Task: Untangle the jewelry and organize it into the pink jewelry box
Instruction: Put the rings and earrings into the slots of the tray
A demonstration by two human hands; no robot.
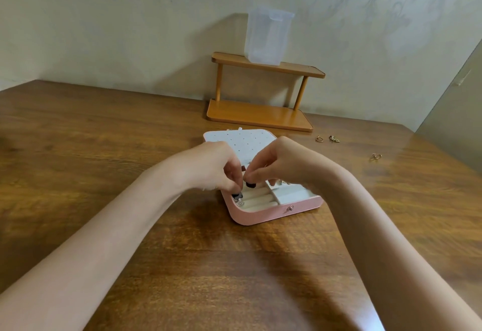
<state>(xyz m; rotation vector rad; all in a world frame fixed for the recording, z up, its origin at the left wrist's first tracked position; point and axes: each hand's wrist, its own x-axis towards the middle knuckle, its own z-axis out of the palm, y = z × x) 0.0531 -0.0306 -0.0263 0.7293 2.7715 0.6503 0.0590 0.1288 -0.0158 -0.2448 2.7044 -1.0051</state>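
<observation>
The pink jewelry box [263,216] lies open on the wooden table, its white lid panel with small holes [242,141] tipped back. Both hands hover over its cream ring rolls. My left hand [216,166] has its fingers curled down and pinches a small silver piece [240,202] at the box's left corner. My right hand [281,163] has its fingertips curled at the ring rolls; what they pinch is hidden. A small gold piece [283,182] lies in a right compartment.
Three small gold jewelry pieces lie on the table to the right: two [319,138] [333,138] near the wooden two-tier stand [258,114], one [376,156] farther right. A translucent plastic container [268,36] stands on the stand's top shelf. The wall is close behind.
</observation>
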